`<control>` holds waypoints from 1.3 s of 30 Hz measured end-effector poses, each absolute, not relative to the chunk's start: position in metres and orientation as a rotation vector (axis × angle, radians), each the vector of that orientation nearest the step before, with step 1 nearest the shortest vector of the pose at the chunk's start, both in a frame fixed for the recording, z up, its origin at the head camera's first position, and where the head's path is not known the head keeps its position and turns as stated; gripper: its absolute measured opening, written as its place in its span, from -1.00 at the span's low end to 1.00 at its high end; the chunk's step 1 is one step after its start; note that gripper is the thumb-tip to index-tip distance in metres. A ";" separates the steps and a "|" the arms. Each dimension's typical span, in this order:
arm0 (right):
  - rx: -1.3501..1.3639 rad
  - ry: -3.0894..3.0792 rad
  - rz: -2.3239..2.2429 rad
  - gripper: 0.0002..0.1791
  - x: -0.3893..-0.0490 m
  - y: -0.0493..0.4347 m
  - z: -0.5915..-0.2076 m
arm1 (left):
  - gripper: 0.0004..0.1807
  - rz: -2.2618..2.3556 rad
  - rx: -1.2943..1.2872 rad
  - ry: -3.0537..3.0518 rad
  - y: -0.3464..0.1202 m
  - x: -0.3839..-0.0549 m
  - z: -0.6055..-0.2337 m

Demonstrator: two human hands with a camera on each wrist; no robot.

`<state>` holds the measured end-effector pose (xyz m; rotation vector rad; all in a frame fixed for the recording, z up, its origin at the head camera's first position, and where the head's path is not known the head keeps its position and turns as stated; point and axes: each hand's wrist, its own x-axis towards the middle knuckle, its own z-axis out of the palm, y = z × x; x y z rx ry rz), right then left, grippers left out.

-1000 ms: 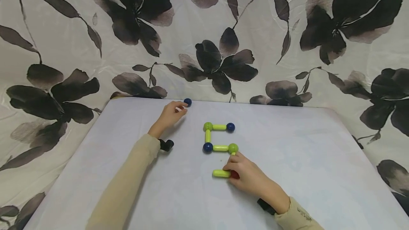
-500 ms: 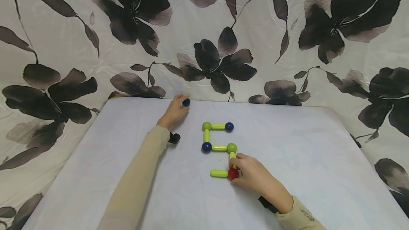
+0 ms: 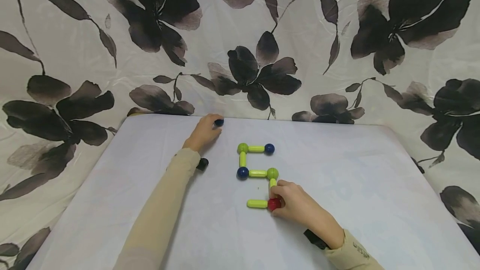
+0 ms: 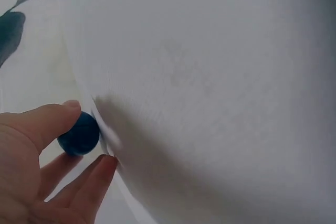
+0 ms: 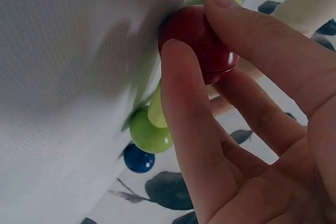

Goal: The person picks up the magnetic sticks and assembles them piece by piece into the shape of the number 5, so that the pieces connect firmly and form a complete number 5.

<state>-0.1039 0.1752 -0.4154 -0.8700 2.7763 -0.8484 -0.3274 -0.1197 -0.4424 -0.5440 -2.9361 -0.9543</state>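
At the table's far edge my left hand (image 3: 204, 131) holds a dark blue ball (image 4: 80, 134) between thumb and fingers. My right hand (image 3: 295, 201) pinches a red ball (image 5: 195, 38), thumb on one side and forefinger on the other. The red ball joins a lying green rod (image 3: 257, 204) on its left and an upper green rod (image 3: 273, 183), partly hidden by my fingers. That upper rod runs to a green ball (image 3: 272, 173). From there more green rods, a blue ball (image 3: 243, 173), another green ball (image 3: 243, 148) and an end blue ball (image 3: 269, 149) continue the angular chain.
A white cloth covers the table (image 3: 356, 178). Behind it hangs a white curtain (image 3: 318, 45) with dark flowers. Black wrist cameras sit at the left wrist (image 3: 203, 164) and the right wrist (image 3: 316, 239).
My left hand has reached forward and taken hold of the blue ball at the far edge. The red ball and its rod have met the upright rod; my right hand has barely moved.
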 end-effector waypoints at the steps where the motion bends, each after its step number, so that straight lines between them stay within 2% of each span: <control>1: -0.869 2.774 -0.850 -0.67 -0.104 0.175 -0.415 | -0.55 -0.950 -0.560 -2.925 -0.119 -0.328 -0.442; 5: -0.866 2.768 -0.848 -0.67 -0.104 0.176 -0.415 | -0.85 -0.887 -0.660 -2.870 -0.118 -0.330 -0.444; 7: -0.869 2.766 -0.845 -0.67 -0.104 0.176 -0.415 | -0.94 -0.844 -0.716 -2.850 -0.118 -0.331 -0.447; 17: -0.877 2.765 -0.839 -0.68 -0.105 0.177 -0.415 | -0.87 -0.849 -0.830 -2.816 -0.133 -0.317 -0.443; 26: -0.863 2.746 -0.849 -0.69 -0.103 0.178 -0.413 | -0.94 -0.960 -0.935 -2.779 -0.141 -0.279 -0.417; 29: -0.857 2.747 -0.845 -0.69 -0.104 0.178 -0.413 | -0.89 -1.057 -1.033 -2.706 -0.141 -0.261 -0.409; 35: -0.871 2.753 -0.842 -0.69 -0.105 0.178 -0.414 | -0.55 -1.346 -1.161 -2.616 -0.134 -0.221 -0.403; 39: -0.878 2.748 -0.855 -0.69 -0.106 0.177 -0.416 | -0.49 -1.474 -1.143 -2.670 -0.127 -0.194 -0.405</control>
